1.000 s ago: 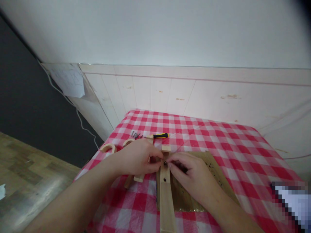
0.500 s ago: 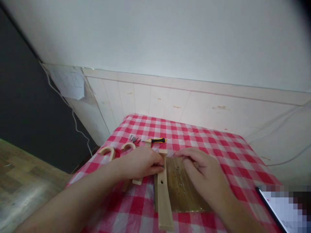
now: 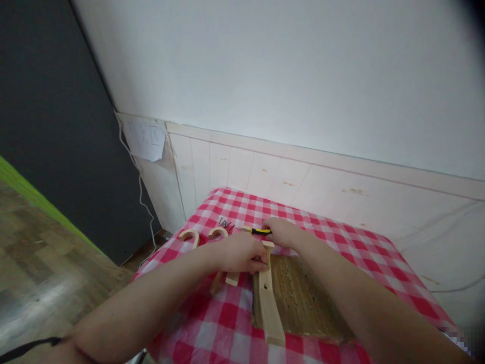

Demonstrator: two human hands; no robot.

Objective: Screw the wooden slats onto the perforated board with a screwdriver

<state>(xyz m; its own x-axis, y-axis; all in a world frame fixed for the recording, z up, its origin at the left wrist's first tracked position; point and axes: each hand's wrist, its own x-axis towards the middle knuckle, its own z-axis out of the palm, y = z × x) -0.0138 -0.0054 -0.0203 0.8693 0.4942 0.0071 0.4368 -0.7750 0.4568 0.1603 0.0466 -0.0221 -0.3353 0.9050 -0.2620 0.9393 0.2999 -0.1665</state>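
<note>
My left hand [image 3: 242, 253] is closed in a pinch on a small dark screw [image 3: 266, 263], held at the upper part of a pale wooden piece [image 3: 272, 318]. A second dark hole shows lower on that piece, which lies lengthwise over the left side of a worn brown wooden board [image 3: 299, 298]. Beyond the board, my right hand [image 3: 284, 233] has its fingers closed on the end of a black and yellow screwdriver handle [image 3: 260, 231]. The screwdriver's shaft lies toward the left, by a small pale wooden end.
Two curved wooden hooks [image 3: 217, 232] lie left of my left hand, their lower parts behind my forearm. Several loose screws [image 3: 226, 224] sit farther back on the red checked tablecloth [image 3: 322, 230]. The white wall [image 3: 242, 162] borders the table's far edge.
My right hand has moved from above the board, forward and left, to the screwdriver handle. My left hand keeps its pinch at the wooden piece. The whole view has shifted and tilted.
</note>
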